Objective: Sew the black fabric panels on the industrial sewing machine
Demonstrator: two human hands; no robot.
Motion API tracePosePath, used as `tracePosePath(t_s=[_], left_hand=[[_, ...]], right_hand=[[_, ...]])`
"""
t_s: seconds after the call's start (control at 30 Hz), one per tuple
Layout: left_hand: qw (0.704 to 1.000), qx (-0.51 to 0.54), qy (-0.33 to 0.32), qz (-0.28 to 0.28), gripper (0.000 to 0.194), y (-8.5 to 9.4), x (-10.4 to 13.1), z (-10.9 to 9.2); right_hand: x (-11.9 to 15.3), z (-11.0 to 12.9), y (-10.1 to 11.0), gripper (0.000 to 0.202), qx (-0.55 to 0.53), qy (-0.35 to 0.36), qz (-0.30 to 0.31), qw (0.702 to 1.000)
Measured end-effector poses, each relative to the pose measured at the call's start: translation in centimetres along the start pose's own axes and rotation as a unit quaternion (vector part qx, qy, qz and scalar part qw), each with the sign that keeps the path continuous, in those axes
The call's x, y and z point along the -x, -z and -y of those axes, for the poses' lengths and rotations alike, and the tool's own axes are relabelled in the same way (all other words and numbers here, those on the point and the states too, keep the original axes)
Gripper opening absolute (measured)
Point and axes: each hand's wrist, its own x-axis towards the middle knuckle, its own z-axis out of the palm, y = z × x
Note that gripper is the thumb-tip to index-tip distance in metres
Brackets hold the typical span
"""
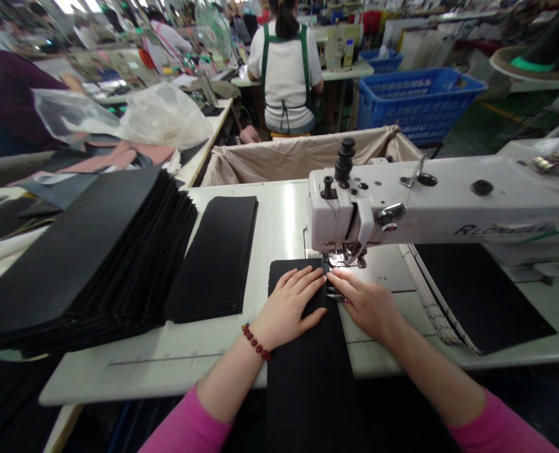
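Note:
My left hand lies flat with its fingers spread on a long black panel, which hangs over the table's front edge. The panel's far end is at the presser foot of a white sewing machine. My right hand rests at the panel's right edge, its fingertips close to the foot. Under its fingers show the pointed metal blades of thread snips, their handle hidden by the hand. Left of the panel lies a low stack of black pieces.
A tall stack of black panels stands at the far left. Light-edged black pieces lie under the machine arm. Behind the table are a cloth-lined bin, a blue basket and a seated person.

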Motion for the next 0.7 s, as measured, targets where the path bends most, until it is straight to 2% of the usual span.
tracePosePath(t_s=[0.7], left_hand=[[1.000,0.002,-0.002,-0.021,0.052,-0.19,0.11,0.45]], right_hand=[[-0.01,-0.16,-0.26,0.055,-0.010,-0.007,-0.008,1.000]])
